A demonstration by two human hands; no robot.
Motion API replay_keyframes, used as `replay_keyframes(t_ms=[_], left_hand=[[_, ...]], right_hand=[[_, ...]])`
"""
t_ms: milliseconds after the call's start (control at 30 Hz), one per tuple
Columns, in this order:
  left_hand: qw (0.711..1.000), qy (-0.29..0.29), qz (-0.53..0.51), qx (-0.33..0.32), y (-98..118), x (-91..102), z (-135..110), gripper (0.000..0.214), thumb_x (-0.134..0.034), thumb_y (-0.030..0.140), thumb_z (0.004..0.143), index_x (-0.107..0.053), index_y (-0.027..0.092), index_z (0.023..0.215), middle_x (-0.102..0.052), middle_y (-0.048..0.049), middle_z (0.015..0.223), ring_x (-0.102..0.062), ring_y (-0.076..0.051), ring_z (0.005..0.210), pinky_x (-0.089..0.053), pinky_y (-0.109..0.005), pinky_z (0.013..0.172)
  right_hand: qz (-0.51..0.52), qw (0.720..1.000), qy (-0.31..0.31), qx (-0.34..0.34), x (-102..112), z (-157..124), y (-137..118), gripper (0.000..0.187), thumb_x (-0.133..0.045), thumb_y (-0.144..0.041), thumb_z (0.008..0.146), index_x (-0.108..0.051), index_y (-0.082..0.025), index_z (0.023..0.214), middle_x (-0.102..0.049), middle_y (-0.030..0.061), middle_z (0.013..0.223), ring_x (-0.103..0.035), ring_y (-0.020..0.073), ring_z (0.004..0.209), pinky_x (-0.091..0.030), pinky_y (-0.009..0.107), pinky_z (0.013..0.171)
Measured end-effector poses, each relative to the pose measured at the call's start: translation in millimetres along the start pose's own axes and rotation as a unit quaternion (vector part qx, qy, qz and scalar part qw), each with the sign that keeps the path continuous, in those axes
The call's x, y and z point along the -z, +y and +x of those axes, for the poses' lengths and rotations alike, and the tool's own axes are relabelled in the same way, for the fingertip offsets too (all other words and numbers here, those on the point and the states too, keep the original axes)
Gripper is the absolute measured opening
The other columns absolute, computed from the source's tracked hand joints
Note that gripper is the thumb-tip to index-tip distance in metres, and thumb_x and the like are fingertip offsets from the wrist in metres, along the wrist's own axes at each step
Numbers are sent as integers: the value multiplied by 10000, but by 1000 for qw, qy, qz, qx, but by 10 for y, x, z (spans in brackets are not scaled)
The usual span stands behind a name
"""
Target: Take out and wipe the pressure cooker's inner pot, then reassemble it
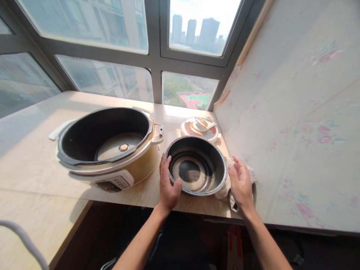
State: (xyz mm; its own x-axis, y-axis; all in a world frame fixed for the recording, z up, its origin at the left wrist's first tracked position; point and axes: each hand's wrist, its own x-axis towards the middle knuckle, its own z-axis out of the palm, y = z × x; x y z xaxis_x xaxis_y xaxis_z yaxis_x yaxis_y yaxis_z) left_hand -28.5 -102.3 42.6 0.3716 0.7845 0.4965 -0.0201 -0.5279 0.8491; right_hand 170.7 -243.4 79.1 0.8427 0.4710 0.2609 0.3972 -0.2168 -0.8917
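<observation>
A round dark inner pot (pixel 209 183) stands on the stone-look sill, with a worn, lighter patch ringing the dark middle of its floor. My left hand (pixel 169 186) is at its left rim, fingers stretched along the side and thumb apart, seeming to touch it. On the other side, my right hand (pixel 241 183) is open beside the rim, its fingers spread over a crumpled cloth (pixel 224 192). To the left sits the electric pressure cooker body (pixel 144 165), lidless, its dark interior showing a small round piece at the bottom. Behind the inner pot lies the cooker lid (pixel 191 127).
The pale sill (pixel 165 112) runs below grey-framed windows (pixel 156 75). A flower-patterned wall (pixel 292 150) closes off the right side. At lower left a grey cable (pixel 22 234) curves over the counter. Beneath the sill's front edge is a dark space.
</observation>
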Motion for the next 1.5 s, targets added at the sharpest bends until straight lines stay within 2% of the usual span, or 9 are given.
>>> replay_keyframes(t_ms=[100,267,533,733,900,1067,1233,1367,1500], left_hand=[[1000,-2,-9,-5,6,11,11,654,-505,116,847,-427,189,1492,-270,-154,1673,-244,-308,1559,-211,-519,1269],[1000,6,-4,7,-10,-3,-7,634,-491,86,818,-460,164,1446,-348,-173,1628,-311,-300,1531,-259,-516,1256],[1000,3,17,18,-75,8,-37,605,-528,174,842,-477,159,1444,-488,-177,1518,-420,-321,1462,-345,-529,1210],[998,-6,26,56,-52,27,-41,625,-537,167,851,-460,187,1472,-484,-161,1538,-419,-300,1470,-331,-513,1221],[997,-9,33,64,-25,24,-44,624,-539,163,853,-459,187,1472,-485,-164,1541,-418,-302,1471,-327,-515,1223],[997,-2,30,65,-8,5,-55,617,-521,147,856,-456,178,1469,-487,-174,1536,-425,-300,1466,-334,-515,1220],[998,4,31,60,-17,-2,-57,608,-518,163,863,-460,187,1468,-487,-159,1536,-419,-288,1471,-329,-500,1226],[998,3,20,67,-18,-5,-59,600,-522,181,873,-459,187,1469,-478,-161,1543,-415,-292,1471,-321,-510,1227],[995,2,-22,94,8,3,-55,552,-524,274,932,-458,186,1473,-453,-159,1565,-393,-298,1484,-302,-520,1232]], right_hand=[[-118,989,-27,89,224,-11,145,583,-596,-619,901,-651,-204,1306,-523,142,1513,-430,326,1442,-250,560,1235],[-204,972,-104,59,350,-33,680,694,-430,-708,926,-651,-161,1292,-557,196,1461,-464,374,1413,-291,616,1201],[-386,892,-149,182,273,-117,930,828,-667,-610,771,-499,-113,1412,-563,262,1386,-508,464,1324,-426,608,1071],[-408,884,-165,158,247,48,663,395,-582,-318,813,-646,-182,1178,-708,167,1054,-655,369,1008,-506,492,872],[-290,942,-136,102,306,104,481,363,-608,-389,754,-723,-230,1059,-749,111,1047,-659,355,974,-511,481,829],[-68,996,21,-54,435,248,59,401,-737,-390,602,-760,-207,958,-747,52,855,-660,275,780,-523,412,711],[182,964,187,-53,491,446,-763,263,-777,-219,476,-702,-176,725,-645,15,755,-551,154,623,-440,280,517],[268,949,144,77,446,544,-1376,160,-748,-190,570,-657,-190,701,-606,18,790,-554,142,700,-439,253,562],[254,965,-15,59,221,661,-1537,154,-703,-228,625,-636,-194,759,-572,-10,728,-491,114,620,-402,235,528]])
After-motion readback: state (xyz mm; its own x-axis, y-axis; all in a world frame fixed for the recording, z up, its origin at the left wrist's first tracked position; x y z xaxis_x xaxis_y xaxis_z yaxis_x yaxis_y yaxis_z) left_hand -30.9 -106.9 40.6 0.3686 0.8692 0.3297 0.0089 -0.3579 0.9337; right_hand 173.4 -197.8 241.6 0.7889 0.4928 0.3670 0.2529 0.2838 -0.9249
